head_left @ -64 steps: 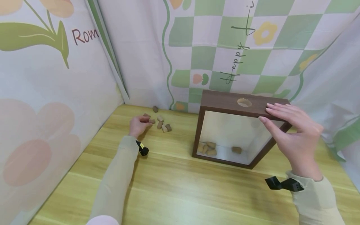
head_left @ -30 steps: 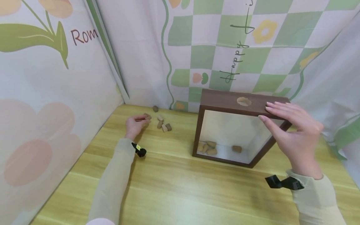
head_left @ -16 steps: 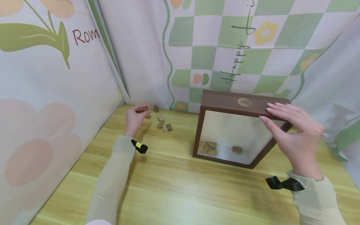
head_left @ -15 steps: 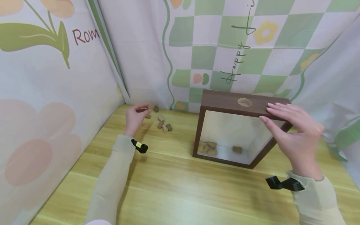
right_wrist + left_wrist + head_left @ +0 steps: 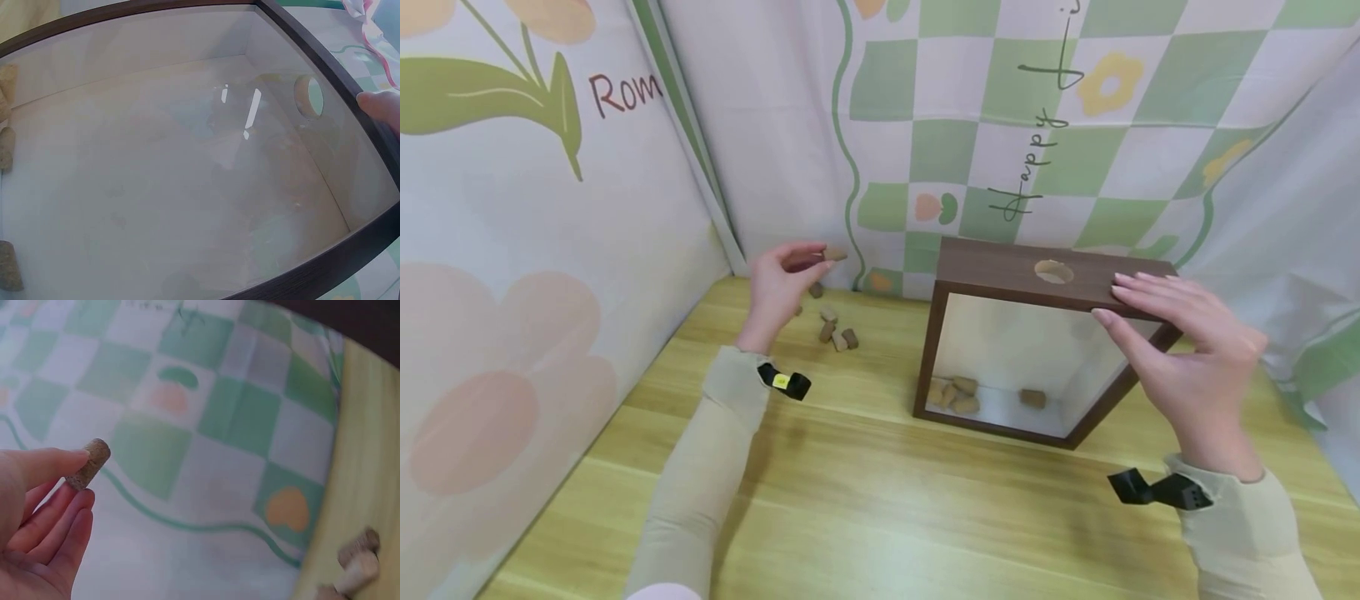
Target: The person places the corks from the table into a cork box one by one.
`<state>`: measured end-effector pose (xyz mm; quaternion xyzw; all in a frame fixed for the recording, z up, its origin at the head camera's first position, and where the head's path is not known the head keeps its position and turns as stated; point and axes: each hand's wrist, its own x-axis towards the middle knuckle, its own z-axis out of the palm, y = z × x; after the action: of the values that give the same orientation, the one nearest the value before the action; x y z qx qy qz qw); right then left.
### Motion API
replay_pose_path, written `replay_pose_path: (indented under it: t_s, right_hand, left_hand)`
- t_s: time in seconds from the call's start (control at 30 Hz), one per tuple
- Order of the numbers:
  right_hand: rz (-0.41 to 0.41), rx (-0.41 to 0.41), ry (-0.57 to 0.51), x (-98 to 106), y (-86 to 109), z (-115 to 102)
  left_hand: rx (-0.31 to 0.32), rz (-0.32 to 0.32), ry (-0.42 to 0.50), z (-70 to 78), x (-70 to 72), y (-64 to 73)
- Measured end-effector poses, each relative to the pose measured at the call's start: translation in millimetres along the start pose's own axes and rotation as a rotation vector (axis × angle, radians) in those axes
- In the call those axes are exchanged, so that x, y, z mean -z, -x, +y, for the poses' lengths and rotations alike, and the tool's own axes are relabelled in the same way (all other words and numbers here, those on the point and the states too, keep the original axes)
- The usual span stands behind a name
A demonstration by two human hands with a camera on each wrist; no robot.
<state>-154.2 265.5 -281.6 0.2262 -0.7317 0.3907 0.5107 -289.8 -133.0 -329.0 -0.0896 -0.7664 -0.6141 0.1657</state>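
The left hand pinches 1 cork (tilted).

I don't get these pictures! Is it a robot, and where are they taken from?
No robot here, just a person. One camera on the person's head looks down at everything. The closer views come from a wrist camera on each arm, watching that hand's work. On the table stands a brown box, see-through at the front, with a round hole on top. A few corks inside lie on its floor, and loose corks lie to its left. The left hand pinches one cork in the air; the right hand rests on the box.
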Motion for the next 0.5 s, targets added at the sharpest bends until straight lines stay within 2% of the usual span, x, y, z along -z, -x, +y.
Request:
replay_pose_path:
  t_s: [0.23, 0.5]
  right_hand:
    - [0.007, 0.003, -0.006, 0.0, -0.1, 0.1]
    - [0.006, 0.004, -0.004, -0.4, -0.4, -0.7]
  left_hand:
    - [-0.085, -0.048, 0.057, 33.7, -17.4, 8.4]
    - [-0.213, -0.092, 0.074, 58.1, -32.1, 14.6]
